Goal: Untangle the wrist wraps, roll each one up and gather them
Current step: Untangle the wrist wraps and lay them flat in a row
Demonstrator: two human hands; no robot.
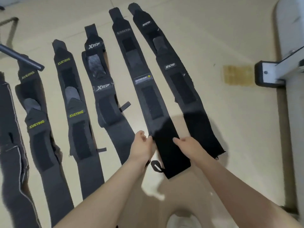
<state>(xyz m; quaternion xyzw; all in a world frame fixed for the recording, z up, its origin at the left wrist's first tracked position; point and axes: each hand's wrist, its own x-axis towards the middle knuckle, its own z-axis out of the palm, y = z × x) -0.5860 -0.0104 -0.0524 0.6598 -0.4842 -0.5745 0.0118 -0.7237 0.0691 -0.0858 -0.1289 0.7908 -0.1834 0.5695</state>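
Several black wrist wraps lie stretched out side by side on the pale floor. Both hands are at the near end of the fifth wrap (171, 155), the one with a grey label and yellow diamond. My left hand (142, 145) touches its left edge with its fingertips, fingers relaxed. My right hand (185, 144) lies flat on the wrap's right side with straight fingers. A small thumb loop (156, 166) sticks out at the wrap's near left corner. To its right lies another wrap (189, 96) with white logos, and to its left the wraps (105, 96) with white and yellow lettering.
A dark metal bar (21, 57) crosses over a wrap at the far left. A white machine frame with a black foot (266, 74) stands at the right. A yellowish patch (238, 75) marks the floor near it. Bare floor lies between the wraps and the frame.
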